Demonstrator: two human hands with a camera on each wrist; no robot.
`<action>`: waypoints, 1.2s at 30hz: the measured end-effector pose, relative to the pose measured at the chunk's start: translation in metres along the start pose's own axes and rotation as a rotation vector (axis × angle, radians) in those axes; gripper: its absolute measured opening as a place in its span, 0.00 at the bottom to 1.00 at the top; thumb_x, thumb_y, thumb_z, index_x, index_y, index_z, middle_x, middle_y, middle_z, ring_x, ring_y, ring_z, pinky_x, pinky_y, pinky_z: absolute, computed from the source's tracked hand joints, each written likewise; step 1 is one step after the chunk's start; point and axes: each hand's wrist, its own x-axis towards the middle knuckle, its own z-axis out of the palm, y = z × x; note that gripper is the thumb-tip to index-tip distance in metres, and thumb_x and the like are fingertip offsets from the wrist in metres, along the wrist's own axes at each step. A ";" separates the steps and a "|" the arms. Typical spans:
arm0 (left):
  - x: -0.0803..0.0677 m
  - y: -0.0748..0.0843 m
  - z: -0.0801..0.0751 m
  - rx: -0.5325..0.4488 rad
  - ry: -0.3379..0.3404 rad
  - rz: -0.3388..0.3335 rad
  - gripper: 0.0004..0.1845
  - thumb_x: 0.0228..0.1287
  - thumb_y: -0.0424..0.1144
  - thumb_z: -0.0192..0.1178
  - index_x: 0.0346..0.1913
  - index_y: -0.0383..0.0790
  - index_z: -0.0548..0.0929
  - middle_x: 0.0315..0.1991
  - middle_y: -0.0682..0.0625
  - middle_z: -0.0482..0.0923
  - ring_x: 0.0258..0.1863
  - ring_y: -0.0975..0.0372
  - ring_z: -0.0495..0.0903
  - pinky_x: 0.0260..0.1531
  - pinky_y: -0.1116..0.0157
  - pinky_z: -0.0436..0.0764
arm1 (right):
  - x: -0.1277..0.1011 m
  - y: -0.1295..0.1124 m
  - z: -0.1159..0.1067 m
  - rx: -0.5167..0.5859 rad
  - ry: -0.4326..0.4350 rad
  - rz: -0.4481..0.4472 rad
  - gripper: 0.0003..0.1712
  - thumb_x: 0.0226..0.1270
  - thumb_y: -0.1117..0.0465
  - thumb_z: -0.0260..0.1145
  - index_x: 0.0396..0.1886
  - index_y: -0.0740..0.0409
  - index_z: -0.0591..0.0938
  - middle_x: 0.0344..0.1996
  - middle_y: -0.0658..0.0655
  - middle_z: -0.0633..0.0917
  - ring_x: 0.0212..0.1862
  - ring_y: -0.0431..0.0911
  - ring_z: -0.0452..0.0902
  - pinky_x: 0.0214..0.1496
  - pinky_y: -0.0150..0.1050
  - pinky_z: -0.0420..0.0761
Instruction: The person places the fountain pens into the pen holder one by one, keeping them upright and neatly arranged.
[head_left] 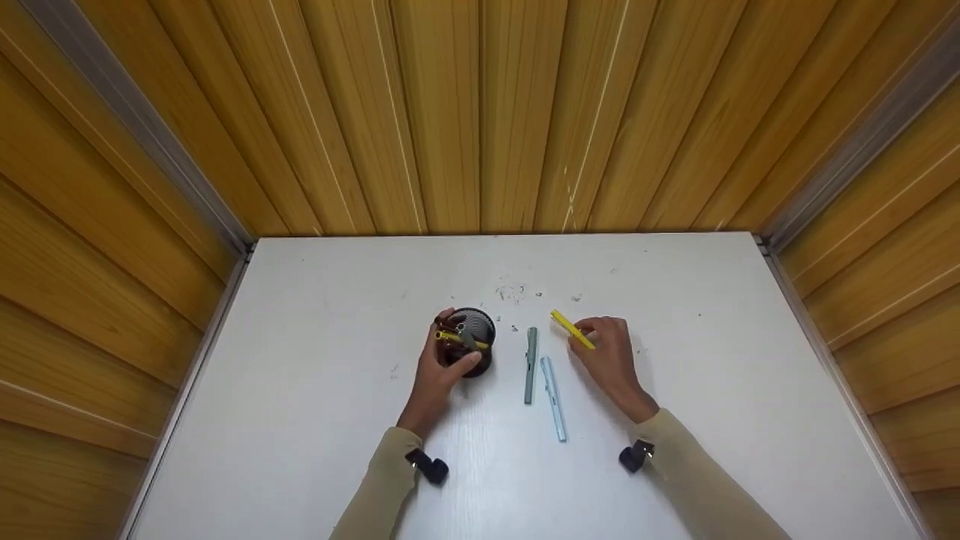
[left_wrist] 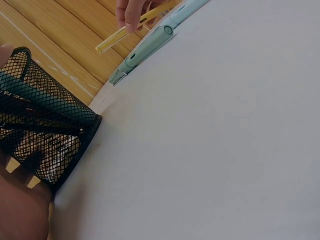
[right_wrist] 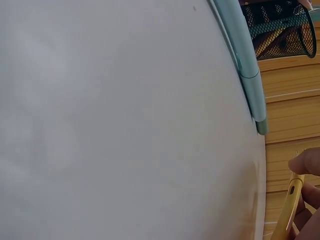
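Fingers of the right hand (head_left: pixel 611 356) pinch a yellow pen (head_left: pixel 572 329) near its lower end, so the barrel slants up and to the left, seemingly just clear of the white table (head_left: pixel 300 420); the left wrist view shows the same pen (left_wrist: pixel 131 28) caught under a fingertip. At centre frame the left hand (head_left: pixel 439 371) curls around a black mesh pen holder (head_left: pixel 474 346), thumb and fingers on opposite walls, apparently to steady it upright. Several pens, one yellow, stick out of its mouth. Between the hands lie a grey-green pen (head_left: pixel 531 365) and a light blue pen (head_left: pixel 553 398), near each other but apart, pointing roughly up the frame. Bare tabletop spreads to the left, right and lower parts of the frame; wooden panelling (head_left: pixel 480 112) rises past the far edge.
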 end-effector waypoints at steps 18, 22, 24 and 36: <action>0.004 -0.002 0.006 0.009 -0.001 0.000 0.47 0.73 0.46 0.75 0.87 0.64 0.60 0.79 0.45 0.69 0.76 0.53 0.72 0.78 0.50 0.68 | 0.001 -0.029 -0.017 0.067 0.009 -0.083 0.13 0.70 0.68 0.79 0.51 0.62 0.90 0.48 0.60 0.87 0.61 0.54 0.72 0.69 0.54 0.72; 0.004 -0.002 0.008 0.018 -0.002 -0.002 0.47 0.72 0.48 0.75 0.86 0.67 0.61 0.78 0.47 0.69 0.76 0.53 0.72 0.78 0.49 0.69 | 0.003 -0.033 -0.019 0.065 0.011 -0.085 0.13 0.70 0.68 0.79 0.51 0.62 0.90 0.48 0.60 0.87 0.61 0.54 0.72 0.70 0.56 0.73; 0.005 -0.003 0.007 0.020 -0.001 -0.004 0.47 0.72 0.48 0.75 0.87 0.65 0.60 0.78 0.47 0.69 0.76 0.53 0.73 0.78 0.49 0.69 | 0.004 -0.035 -0.020 0.067 0.013 -0.091 0.13 0.70 0.68 0.79 0.51 0.62 0.90 0.47 0.60 0.87 0.61 0.54 0.72 0.70 0.56 0.73; 0.005 -0.001 0.007 0.018 -0.006 0.016 0.48 0.72 0.45 0.75 0.88 0.61 0.60 0.78 0.44 0.69 0.75 0.51 0.73 0.77 0.48 0.69 | 0.010 -0.048 -0.024 0.103 0.014 -0.131 0.12 0.69 0.69 0.79 0.51 0.61 0.90 0.48 0.59 0.89 0.62 0.54 0.74 0.70 0.56 0.70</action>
